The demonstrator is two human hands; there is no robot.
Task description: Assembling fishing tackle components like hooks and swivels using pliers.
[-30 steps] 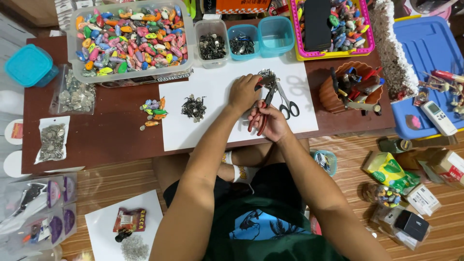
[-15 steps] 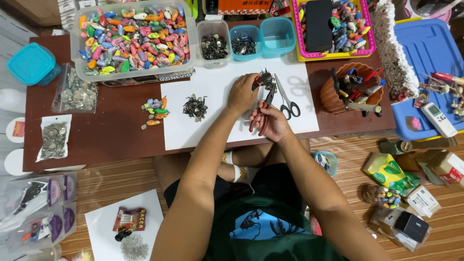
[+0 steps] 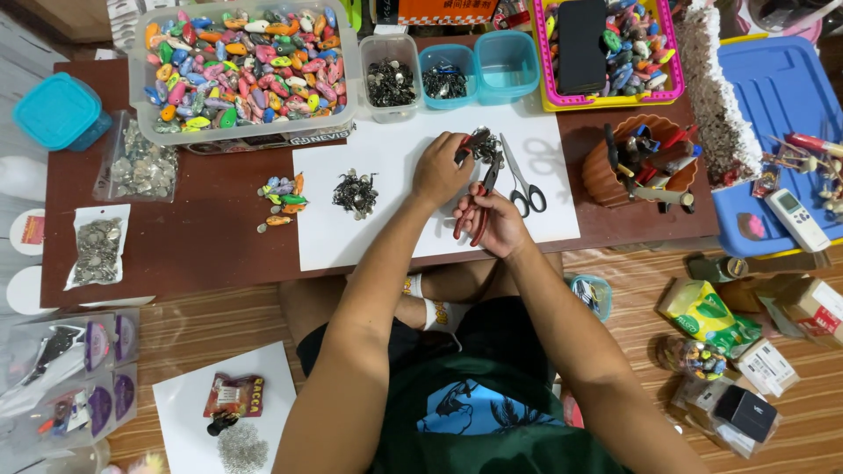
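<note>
On the white sheet of paper (image 3: 386,237) spread over the low brown table (image 3: 176,246), both hands meet near the sheet's upper middle. The left hand (image 3: 442,171) lies knuckles-up, its fingers curled together and pinched on a small dark metal piece (image 3: 479,140) at the fingertips; the piece itself is too small to make out. Just below and to the right, the right hand (image 3: 493,224) is wrapped around the red handles of a pair of pliers (image 3: 479,197), fingers folded close about them, with the nose of the tool pointing up toward the pinched piece. Whether the nose touches the piece cannot be told.

A pair of scissors (image 3: 524,180) with grey handles lies on the paper just beside the pliers, blades pointing away from the person. Further left on the sheet sits a small heap of dark metal hooks (image 3: 356,191), and near the paper's left edge a little cluster of colourful fishing lures (image 3: 283,197). Behind them stands a clear tub of lures (image 3: 241,61), then a small clear box (image 3: 391,79) and two teal boxes (image 3: 479,66) of metal parts. A brown basket (image 3: 615,180) of tools stands to the right of the paper.
</note>
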